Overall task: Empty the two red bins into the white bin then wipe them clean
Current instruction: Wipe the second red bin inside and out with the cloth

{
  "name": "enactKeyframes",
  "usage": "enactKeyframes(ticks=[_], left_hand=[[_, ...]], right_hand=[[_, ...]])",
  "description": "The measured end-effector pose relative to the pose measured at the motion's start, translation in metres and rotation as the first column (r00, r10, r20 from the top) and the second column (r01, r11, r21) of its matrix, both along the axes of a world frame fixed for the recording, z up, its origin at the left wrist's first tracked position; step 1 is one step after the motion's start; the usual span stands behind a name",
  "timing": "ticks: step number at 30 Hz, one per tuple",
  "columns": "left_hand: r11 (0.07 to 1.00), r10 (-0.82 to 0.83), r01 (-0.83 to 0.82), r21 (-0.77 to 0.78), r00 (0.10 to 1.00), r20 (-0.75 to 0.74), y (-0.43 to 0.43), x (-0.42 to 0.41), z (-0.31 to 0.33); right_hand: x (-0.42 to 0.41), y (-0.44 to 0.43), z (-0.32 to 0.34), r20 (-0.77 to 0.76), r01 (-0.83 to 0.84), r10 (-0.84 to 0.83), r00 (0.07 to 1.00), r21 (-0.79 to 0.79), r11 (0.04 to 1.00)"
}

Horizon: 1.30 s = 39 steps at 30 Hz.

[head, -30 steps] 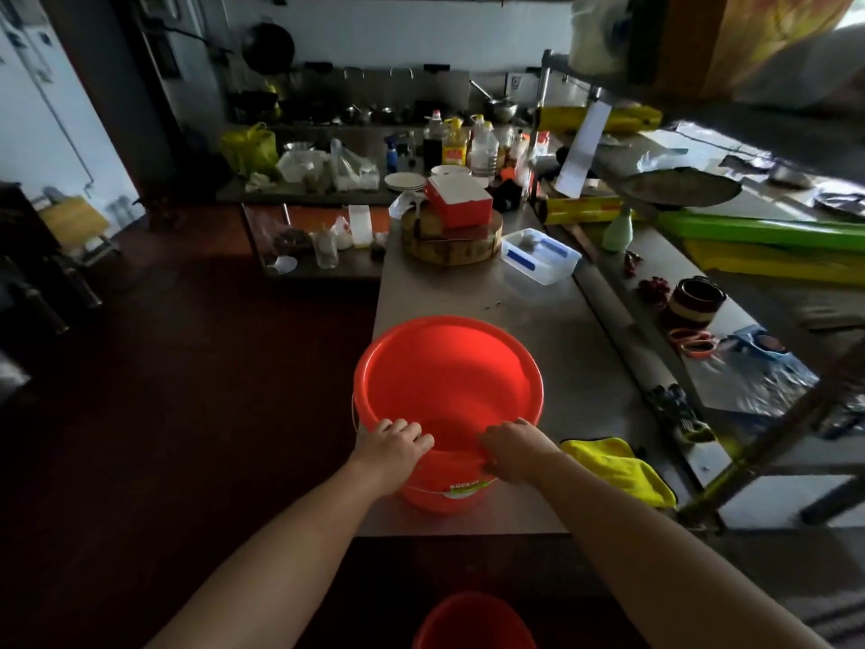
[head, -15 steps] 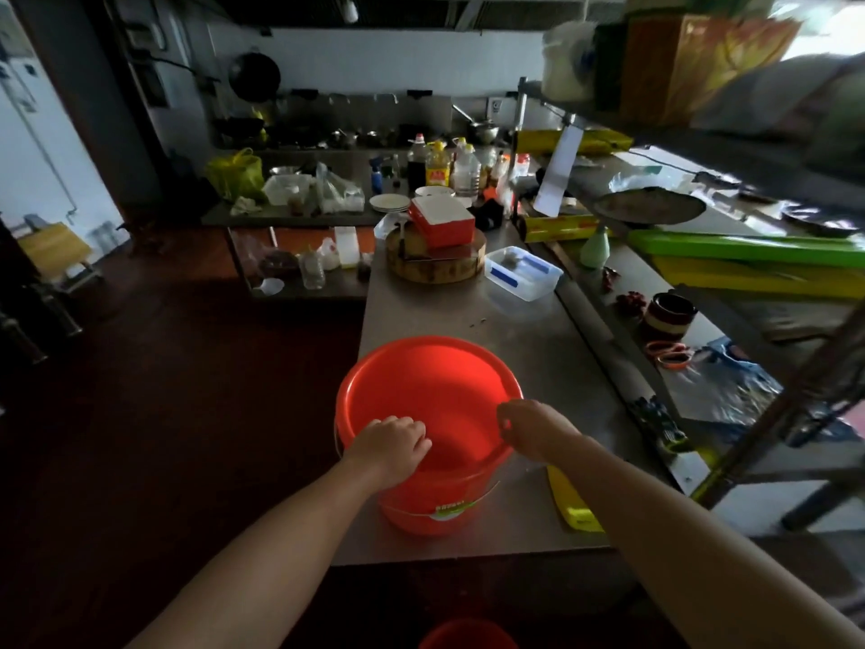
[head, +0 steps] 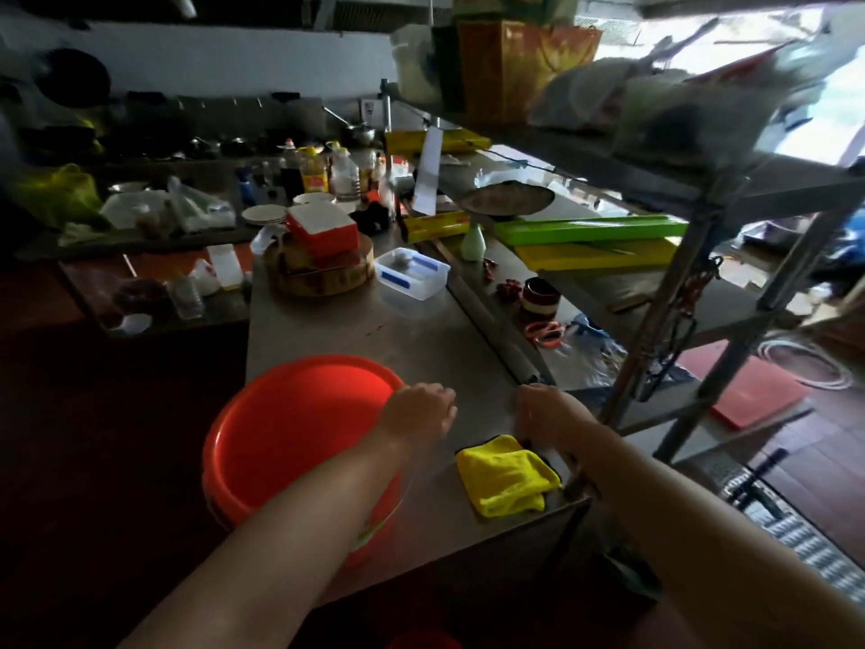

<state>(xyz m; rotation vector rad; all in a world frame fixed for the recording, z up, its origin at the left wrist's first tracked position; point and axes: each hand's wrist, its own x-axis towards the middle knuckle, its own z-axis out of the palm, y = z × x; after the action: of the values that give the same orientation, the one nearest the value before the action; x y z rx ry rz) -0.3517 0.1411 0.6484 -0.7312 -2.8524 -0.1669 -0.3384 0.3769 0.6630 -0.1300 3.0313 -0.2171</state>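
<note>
A big red bin [head: 281, 428] stands on the near left part of the steel table [head: 435, 339], and its inside looks bare. My left forearm crosses over it. My left hand [head: 419, 409] lies at the bin's right rim with its fingers curled; whether it grips the rim is hidden. My right hand [head: 547, 412] hovers blurred over the table, right of the bin, fingers loosely curled and holding nothing. A folded yellow cloth [head: 505, 477] lies just in front of that hand at the table's near right corner. The top of a second red bin [head: 423, 641] shows at the bottom edge.
Further back on the table are a clear plastic box [head: 412, 274], a round wooden block [head: 323, 274] with a red box [head: 323, 229] on it, and bottles. A metal shelf rack [head: 702, 255] with clutter flanks the right side. Dark floor lies left.
My right hand has let go of the bin's rim and moved right, above the cloth. My left hand has shifted from the near rim to the right rim. The view has turned right.
</note>
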Motion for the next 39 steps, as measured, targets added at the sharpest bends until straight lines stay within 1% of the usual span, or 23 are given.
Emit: enactKeyframes(ticks=[4,6,8,12,14,18,20,23,27,30,32,34,37,39], left_hand=[[0.997,-0.027,0.031,-0.074,0.998,0.055,0.043,-0.011,-0.017],[0.994,-0.026,0.036,-0.101,0.995,0.097,0.062,-0.016,-0.033],[0.993,-0.002,0.018,-0.118,0.991,0.133,0.077,-0.022,-0.050],[0.988,0.058,-0.023,-0.152,0.972,0.228,0.099,-0.029,-0.092],[0.988,0.110,-0.072,-0.135,0.950,0.292,0.104,-0.029,-0.116],[0.976,0.219,-0.189,-0.111,0.861,0.459,0.108,-0.021,-0.163],[0.967,0.249,-0.240,-0.085,0.824,0.508,0.110,-0.015,-0.192],[0.955,0.266,-0.296,-0.024,0.815,0.515,0.115,-0.006,-0.234],[0.939,0.294,-0.344,-0.008,0.788,0.541,0.129,0.003,-0.278],[0.930,0.312,-0.368,-0.010,0.774,0.550,0.137,0.000,-0.294],[0.925,0.338,-0.379,-0.038,0.769,0.542,0.141,-0.003,-0.301],[0.914,0.357,-0.404,-0.034,0.760,0.543,0.144,-0.006,-0.305],[0.859,0.371,-0.507,0.076,0.718,0.589,0.147,-0.015,-0.303],[0.828,0.358,-0.539,0.158,0.724,0.590,0.151,-0.020,-0.294]], right_hand=[[-0.010,0.041,-0.005,0.010,-0.071,0.072,0.997,-0.109,0.992],[-0.015,0.056,-0.015,0.013,-0.078,0.080,0.997,-0.123,0.989],[-0.022,0.067,-0.030,0.021,-0.084,0.088,0.996,-0.156,0.984],[-0.034,0.082,-0.069,0.092,-0.118,0.136,0.986,-0.176,0.977],[-0.038,0.088,-0.094,0.091,-0.147,0.168,0.981,-0.202,0.968],[-0.044,0.092,-0.146,0.179,-0.167,0.189,0.966,-0.129,0.978],[-0.048,0.091,-0.176,0.228,-0.244,0.262,0.938,-0.104,0.964],[-0.048,0.090,-0.207,0.279,-0.250,0.267,0.922,-0.097,0.963],[-0.038,0.095,-0.243,0.297,-0.295,0.310,0.903,-0.097,0.951],[-0.034,0.097,-0.255,0.306,-0.268,0.289,0.907,-0.110,0.957],[-0.036,0.098,-0.257,0.347,-0.218,0.241,0.907,-0.103,0.970],[-0.038,0.101,-0.257,0.379,-0.183,0.206,0.902,-0.096,0.978],[-0.040,0.107,-0.253,0.393,-0.163,0.185,0.901,-0.089,0.983],[-0.043,0.109,-0.249,0.389,-0.146,0.169,0.905,-0.089,0.985]])
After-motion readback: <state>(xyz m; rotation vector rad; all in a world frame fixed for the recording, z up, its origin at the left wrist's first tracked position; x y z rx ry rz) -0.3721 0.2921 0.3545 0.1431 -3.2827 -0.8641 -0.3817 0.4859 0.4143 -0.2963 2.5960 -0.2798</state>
